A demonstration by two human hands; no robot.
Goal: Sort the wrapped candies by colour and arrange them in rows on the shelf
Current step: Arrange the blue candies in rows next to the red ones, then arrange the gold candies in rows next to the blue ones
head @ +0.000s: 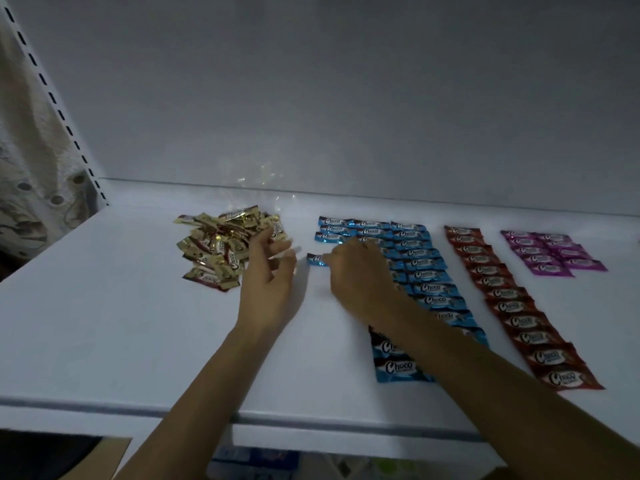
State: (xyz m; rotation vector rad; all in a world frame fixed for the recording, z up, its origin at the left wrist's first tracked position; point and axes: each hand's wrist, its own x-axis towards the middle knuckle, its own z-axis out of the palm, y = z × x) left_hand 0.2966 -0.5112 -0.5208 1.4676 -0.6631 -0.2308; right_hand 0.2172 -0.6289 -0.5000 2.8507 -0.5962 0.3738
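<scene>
A loose heap of gold candies [221, 247] lies at the back left of the white shelf [104, 323]. To its right run rows of blue candies [426, 271], a single row of red candies [509, 306] and a short block of purple candies [550, 252]. My right hand [360, 275] rests over the left blue rows and pinches one blue candy [316, 259] at the left end of a row. My left hand [270, 275] hovers just right of the gold heap, fingers loosely spread, holding nothing.
The shelf's grey back wall [346, 98] rises behind the candies. A slotted upright [52, 98] stands at the far left. The shelf's front edge [311, 420] runs below my forearms, with a cardboard box [114, 452] and packaged goods [256, 460] underneath.
</scene>
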